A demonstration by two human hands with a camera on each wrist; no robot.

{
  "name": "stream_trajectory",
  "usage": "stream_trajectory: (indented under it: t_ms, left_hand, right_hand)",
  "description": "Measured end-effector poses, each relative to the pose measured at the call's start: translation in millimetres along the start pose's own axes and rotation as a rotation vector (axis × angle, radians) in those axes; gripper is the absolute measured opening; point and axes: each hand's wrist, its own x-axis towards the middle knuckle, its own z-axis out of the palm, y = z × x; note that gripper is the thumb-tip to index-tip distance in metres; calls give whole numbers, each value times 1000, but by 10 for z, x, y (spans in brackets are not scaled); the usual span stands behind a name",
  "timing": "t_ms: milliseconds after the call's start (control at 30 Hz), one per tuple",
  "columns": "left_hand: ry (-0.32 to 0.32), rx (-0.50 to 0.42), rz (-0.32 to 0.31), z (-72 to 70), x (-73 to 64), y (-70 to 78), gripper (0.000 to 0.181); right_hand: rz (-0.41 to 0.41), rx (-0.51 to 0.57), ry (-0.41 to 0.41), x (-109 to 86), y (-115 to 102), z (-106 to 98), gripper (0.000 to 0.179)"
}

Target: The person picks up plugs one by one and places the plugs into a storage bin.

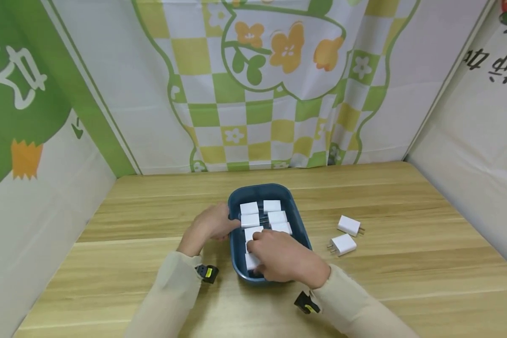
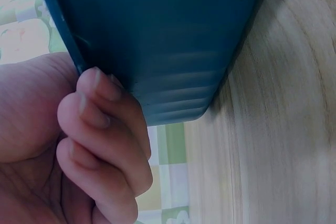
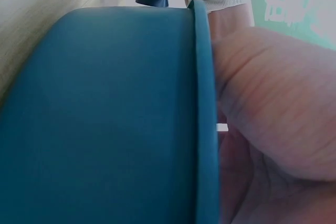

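A dark blue plastic bin stands on the table, holding several white charger plugs laid in two columns. My left hand grips the bin's left rim. In the left wrist view, that hand's fingers are curled against the outside of the wall, with the thumb over the rim. My right hand reaches over the near right rim into the bin. Its curled fingers and thumb hold a white charger plug at the near left, partly covered by the hand. The right wrist view mostly shows the bin's outer wall.
Two more charger plugs lie on the wooden table to the right of the bin, their metal prongs showing. Behind the table hangs a patterned curtain, with fabric walls on both sides. Each wrist wears a black strap mount.
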Motion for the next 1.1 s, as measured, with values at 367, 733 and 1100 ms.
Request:
stream_trajectory:
  t_ms: [367, 733, 1100]
  left_hand:
    - [-15, -17, -3, -2, 16, 33, 35]
    - [-9, -16, 12, -17, 21, 27, 35]
    - [-14, -21, 9, -5, 12, -16, 35]
  right_hand:
    - [0, 114, -41, 18, 50, 14, 29]
    - [-19, 168, -41, 69, 71, 59, 24]
    - [-15, 125, -11, 74, 35, 94, 25]
